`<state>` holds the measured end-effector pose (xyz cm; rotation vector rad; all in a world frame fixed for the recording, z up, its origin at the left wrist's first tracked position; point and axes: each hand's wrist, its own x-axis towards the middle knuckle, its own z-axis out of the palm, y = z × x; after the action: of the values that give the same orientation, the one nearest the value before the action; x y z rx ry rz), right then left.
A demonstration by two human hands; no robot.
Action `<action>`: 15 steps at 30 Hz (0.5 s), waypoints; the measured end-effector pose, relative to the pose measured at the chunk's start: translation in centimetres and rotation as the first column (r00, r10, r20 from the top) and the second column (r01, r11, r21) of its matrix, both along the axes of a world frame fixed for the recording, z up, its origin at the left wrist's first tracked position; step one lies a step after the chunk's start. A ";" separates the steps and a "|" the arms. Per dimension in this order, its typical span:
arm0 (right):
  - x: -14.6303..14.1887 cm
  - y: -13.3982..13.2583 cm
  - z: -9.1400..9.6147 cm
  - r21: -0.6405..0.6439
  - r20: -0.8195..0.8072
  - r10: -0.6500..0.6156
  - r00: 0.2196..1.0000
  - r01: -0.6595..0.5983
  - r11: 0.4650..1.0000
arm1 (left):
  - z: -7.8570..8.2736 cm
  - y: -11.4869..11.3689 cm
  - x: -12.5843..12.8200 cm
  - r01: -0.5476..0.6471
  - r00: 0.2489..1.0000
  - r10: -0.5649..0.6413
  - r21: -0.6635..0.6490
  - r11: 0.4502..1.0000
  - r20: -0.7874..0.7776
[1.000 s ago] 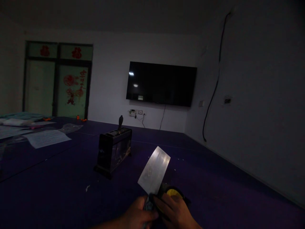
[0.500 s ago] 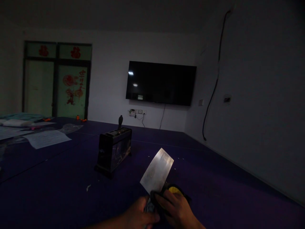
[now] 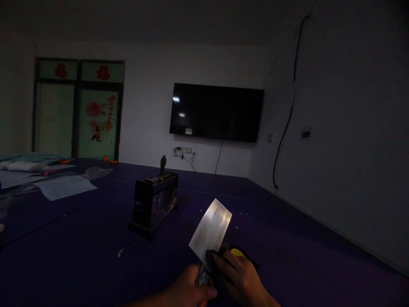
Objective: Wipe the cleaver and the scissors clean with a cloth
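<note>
The left hand (image 3: pixel 190 288) has its fingers clamped round a cleaver's (image 3: pixel 211 230) handle above the counter (image 3: pixel 79 256); the right hand's (image 3: pixel 243 276) fingers close on a part-hidden black-and-yellow object (image 3: pixel 237 252) by the blade. Leftward stands a knife block (image 3: pixel 155 205), papers (image 3: pixel 66 186) beyond.

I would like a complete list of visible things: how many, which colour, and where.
cleaver: 1, silver-grey, front centre
yellow-patched object: 1, dark, right of cleaver, partly hidden
table: 1, purple, foreground
holder: 1, black, on table, left of cleaver
handle: 1, black, rising from holder
scraps: several, white, on table
papers: several, white, table's left
plastic film: count unclear, clear, by papers
cloth-like bundles: count unclear, teal and white, far left
small objects: few, orange, far table edge
television: 1, black, back wall
sockets: several, white, below television
cables: several, black, right wall and below television
doorway: 1, dark-framed, red decorations, back left
left hand: 1, bare, gripping cleaver
right hand: 1, bare, on yellow-patched object
</note>
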<state>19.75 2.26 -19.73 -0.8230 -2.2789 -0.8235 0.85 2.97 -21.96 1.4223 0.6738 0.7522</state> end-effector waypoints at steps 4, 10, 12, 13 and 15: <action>0.5 0.7 -0.6 0.018 -0.092 -0.057 0.994 0.059 0.998 | 0.0 0.0 0.1 0.007 1.000 -0.007 0.013 1.000 -0.022; 0.3 0.8 -0.9 -0.044 -0.175 -0.074 0.982 0.067 0.997 | 0.0 -0.1 0.2 -0.010 1.000 0.010 0.026 1.000 -0.005; 0.1 0.7 -0.8 -0.067 -0.189 -0.067 0.980 0.055 0.996 | 0.3 -0.2 0.2 -0.006 1.000 0.007 0.039 0.999 -0.017; 0.0 0.7 -0.7 -0.073 -0.194 -0.059 0.979 0.046 0.996 | 0.5 -0.3 0.2 -0.002 1.000 0.003 0.043 0.999 -0.024; -0.2 0.5 -0.6 -0.072 -0.197 -0.035 0.980 0.022 0.997 | 0.7 -0.4 0.1 -0.001 0.999 0.002 0.039 0.999 -0.039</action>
<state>19.57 2.79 -20.31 -0.9280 -2.1341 -0.6468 1.00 2.61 -21.30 1.4754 0.6936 0.7436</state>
